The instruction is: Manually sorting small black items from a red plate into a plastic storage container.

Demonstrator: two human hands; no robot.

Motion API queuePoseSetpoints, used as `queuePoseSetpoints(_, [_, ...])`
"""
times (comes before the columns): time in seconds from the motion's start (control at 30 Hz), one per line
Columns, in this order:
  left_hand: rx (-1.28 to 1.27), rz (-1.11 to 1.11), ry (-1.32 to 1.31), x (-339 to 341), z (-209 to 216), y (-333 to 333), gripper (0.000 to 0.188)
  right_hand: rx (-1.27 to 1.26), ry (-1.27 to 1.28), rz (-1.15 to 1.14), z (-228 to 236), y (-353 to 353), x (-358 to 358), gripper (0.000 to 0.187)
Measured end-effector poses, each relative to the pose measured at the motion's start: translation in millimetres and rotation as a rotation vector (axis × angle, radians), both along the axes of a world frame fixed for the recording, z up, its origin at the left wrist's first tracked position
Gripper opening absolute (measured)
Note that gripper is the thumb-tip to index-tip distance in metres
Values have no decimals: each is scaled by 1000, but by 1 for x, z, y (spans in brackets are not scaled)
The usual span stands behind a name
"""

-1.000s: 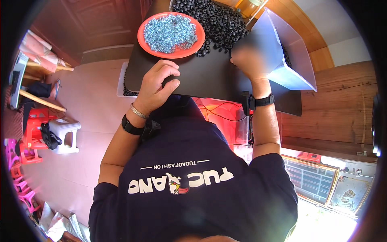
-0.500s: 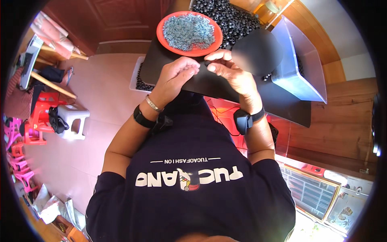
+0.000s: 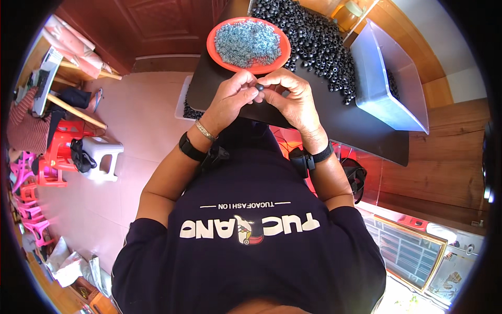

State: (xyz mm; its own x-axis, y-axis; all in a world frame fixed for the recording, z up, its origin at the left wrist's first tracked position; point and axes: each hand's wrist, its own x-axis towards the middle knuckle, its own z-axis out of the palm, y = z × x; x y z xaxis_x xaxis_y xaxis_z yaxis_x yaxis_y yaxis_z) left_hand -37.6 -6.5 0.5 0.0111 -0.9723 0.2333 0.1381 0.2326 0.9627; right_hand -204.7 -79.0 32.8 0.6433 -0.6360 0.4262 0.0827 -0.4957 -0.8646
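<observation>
My left hand and my right hand meet fingertip to fingertip over the near edge of the dark table. Between them sits a small black rounded part, pinched by my right thumb and forefinger. My left thumb and fingers are pressed together against its other side; whether they hold a further small piece is hidden. Just beyond my hands stands an orange-red bowl with many small silvery metal pieces, apparently springs. A heap of small black hollow parts spreads over the table to the right of the bowl.
A translucent plastic bin with black parts inside stands at the table's right. Another pale container sits below the table's left edge. Red and white stools are on the floor at left. An amber jar is at the back.
My right hand has moved left and the fingertips of both hands have come together at the black part. A dark blurred round patch over the heap has gone.
</observation>
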Motion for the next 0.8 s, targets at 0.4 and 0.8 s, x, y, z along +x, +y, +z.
queuePoseSetpoints(0.4, [8,10,42,2,-5,-1,23,-193,88,-119,-4,1,3,37])
queuePoseSetpoints(0.8, [-42,70,44,-2,-4,4,15,-114,-11,-20,-5,-1,1,34])
